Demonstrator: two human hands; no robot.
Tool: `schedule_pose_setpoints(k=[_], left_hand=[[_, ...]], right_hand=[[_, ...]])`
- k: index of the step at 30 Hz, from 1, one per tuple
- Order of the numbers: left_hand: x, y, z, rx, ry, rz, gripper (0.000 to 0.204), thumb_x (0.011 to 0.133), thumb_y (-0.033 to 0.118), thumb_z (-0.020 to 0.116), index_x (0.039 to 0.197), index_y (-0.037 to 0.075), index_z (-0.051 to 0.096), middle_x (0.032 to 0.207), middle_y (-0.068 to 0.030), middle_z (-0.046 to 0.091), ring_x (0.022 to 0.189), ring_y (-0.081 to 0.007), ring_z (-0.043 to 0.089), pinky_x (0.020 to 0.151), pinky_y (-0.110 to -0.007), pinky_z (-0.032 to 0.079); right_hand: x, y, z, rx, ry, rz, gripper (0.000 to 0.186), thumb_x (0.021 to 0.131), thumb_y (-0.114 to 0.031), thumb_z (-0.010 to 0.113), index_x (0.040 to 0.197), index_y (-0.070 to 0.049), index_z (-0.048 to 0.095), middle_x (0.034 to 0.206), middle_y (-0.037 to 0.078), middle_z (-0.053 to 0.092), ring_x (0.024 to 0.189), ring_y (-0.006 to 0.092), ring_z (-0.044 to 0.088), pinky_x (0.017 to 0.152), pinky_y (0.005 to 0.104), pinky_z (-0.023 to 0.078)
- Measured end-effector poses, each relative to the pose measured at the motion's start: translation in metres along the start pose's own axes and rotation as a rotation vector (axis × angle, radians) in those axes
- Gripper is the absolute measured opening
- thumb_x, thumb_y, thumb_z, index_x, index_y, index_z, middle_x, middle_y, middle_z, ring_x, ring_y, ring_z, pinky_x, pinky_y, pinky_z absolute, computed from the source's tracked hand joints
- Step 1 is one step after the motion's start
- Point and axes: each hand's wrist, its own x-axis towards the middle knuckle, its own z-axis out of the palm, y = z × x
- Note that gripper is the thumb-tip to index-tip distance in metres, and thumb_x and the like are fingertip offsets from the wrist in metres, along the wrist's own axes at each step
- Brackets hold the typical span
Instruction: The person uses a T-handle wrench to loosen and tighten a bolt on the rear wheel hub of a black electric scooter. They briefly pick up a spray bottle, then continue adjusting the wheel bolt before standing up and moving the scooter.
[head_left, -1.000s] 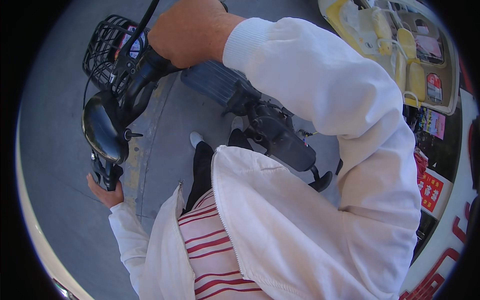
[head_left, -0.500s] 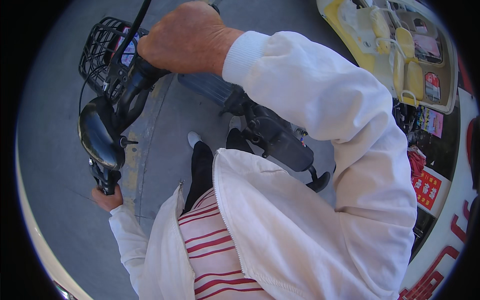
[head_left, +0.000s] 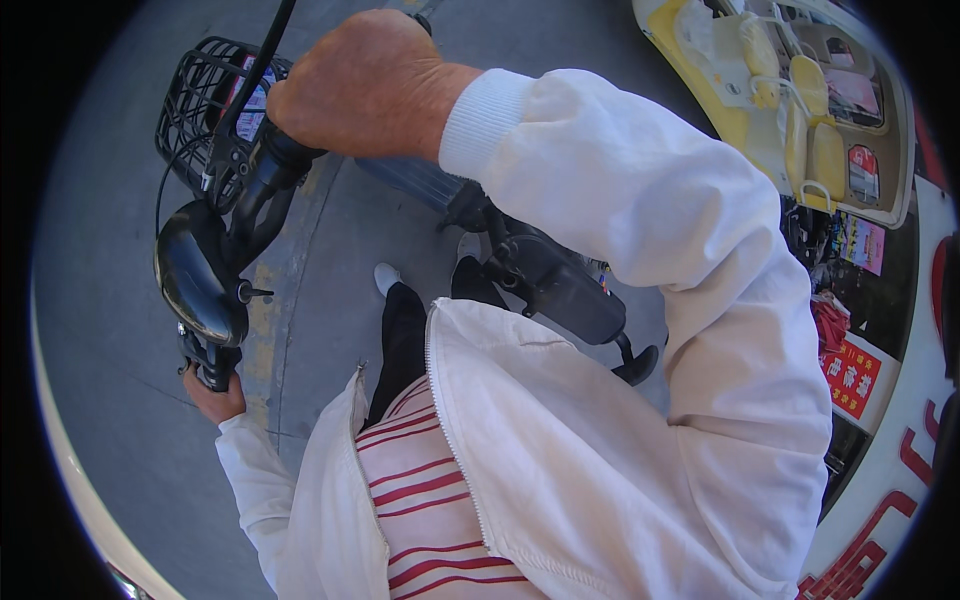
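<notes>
I stand beside a black electric bike and hold its handlebar by both ends. My right hand (head_left: 365, 90) is closed around the far grip, its fingers mostly hidden behind the back of the hand. At the lower left, my left hand (head_left: 213, 398) wraps the near grip (head_left: 216, 372) from below. Between them sits a glossy black rounded housing (head_left: 203, 275), with a key (head_left: 257, 292) sticking out of its side. A brake lever (head_left: 262, 62) and cables run near my right hand. The bike's black battery case (head_left: 575, 298) lies under my right sleeve.
A black wire basket (head_left: 183, 92) at the front holds a colourful printed item (head_left: 252, 112). To the right stand a yellow and beige moulded vehicle shell (head_left: 870, 190) and a red sign (head_left: 853, 380). Grey pavement (head_left: 350, 340) lies below, with my white shoe (head_left: 387, 278) on it.
My right hand and the far end of the handlebar have shifted slightly left and down. Both hands keep their hold, and the bike has barely moved.
</notes>
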Motion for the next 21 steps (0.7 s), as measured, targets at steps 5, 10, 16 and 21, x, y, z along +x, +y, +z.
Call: schedule_pose_setpoints(k=[5, 10, 16, 21], left_hand=[[-0.002, -0.001, 0.001, -0.027, 0.011, -0.048, 0.063, 0.069, 0.015, 0.074, 0.125, -0.002, 0.051, 0.118, -0.0233, 0.055, 0.112, -0.0439, 0.053, 0.101, -0.048, 0.041], [-0.006, -0.002, 0.003, 0.031, 0.147, 0.006, 0.068, 0.066, 0.011, 0.076, 0.127, 0.001, 0.048, 0.125, -0.0237, 0.049, 0.117, -0.0416, 0.048, 0.104, -0.049, 0.037], [0.006, 0.026, -0.006, 0.120, 0.172, 0.068, 0.080, 0.066, 0.010, 0.076, 0.139, 0.003, 0.044, 0.135, -0.0233, 0.046, 0.127, -0.0413, 0.045, 0.110, -0.049, 0.034], [0.006, 0.029, -0.007, 0.096, 0.149, 0.039, 0.083, 0.067, 0.011, 0.074, 0.143, 0.003, 0.043, 0.140, -0.0226, 0.046, 0.131, -0.0419, 0.043, 0.112, -0.050, 0.033]], right_hand=[[0.000, -0.001, 0.001, -0.014, -0.002, 0.006, 0.007, 0.082, -0.016, 0.077, 0.088, -0.012, 0.079, 0.074, 0.010, 0.072, 0.071, 0.0237, 0.075, 0.046, 0.0300, 0.055], [-0.001, -0.001, 0.002, 0.010, 0.036, 0.013, 0.007, 0.083, -0.016, 0.077, 0.089, -0.013, 0.079, 0.075, 0.011, 0.072, 0.072, 0.0242, 0.075, 0.047, 0.0300, 0.055], [0.001, -0.004, 0.012, -0.016, 0.044, 0.009, 0.006, 0.083, -0.016, 0.077, 0.088, -0.014, 0.079, 0.074, 0.009, 0.072, 0.073, 0.0243, 0.075, 0.048, 0.0295, 0.055], [0.003, -0.007, 0.012, -0.062, -0.036, 0.004, 0.006, 0.082, -0.016, 0.079, 0.088, -0.015, 0.079, 0.072, 0.008, 0.071, 0.073, 0.0223, 0.075, 0.048, 0.0297, 0.055]])
